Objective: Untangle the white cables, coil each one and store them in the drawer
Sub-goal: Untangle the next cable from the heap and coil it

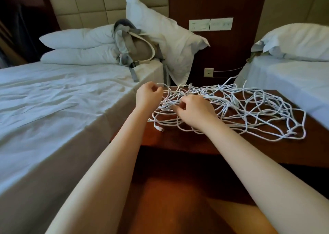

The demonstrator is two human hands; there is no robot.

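Tangle of white cables point(231, 109) covers most of a dark wooden nightstand point(178, 141), which stands between a bed point(62, 100) and a second bed point(284, 84), as a person reaches in with both bare arms. The left hand point(148, 95), at the heap's left edge just beside the mattress, has its fingers curled in and pinches one strand, raised a little off the wood. The right hand point(195, 110) sits in the left-middle of the heap, fingers bent round some loops; how many it holds cannot be told. One plug point(159, 128) lies free at the near-left edge of the pile.

By the look of it, the job has barely begun. No cable lies apart from the others, none is coiled, and the loops cross one another right across the tabletop. No drawer can be made out; the front of the nightstand is in shadow below the arms. Everything is therefore left to do: freeing each cable, winding it, and putting it away. A backpack point(135, 47) leans against the pillows point(80, 45) on the first bed, well apart from the work.
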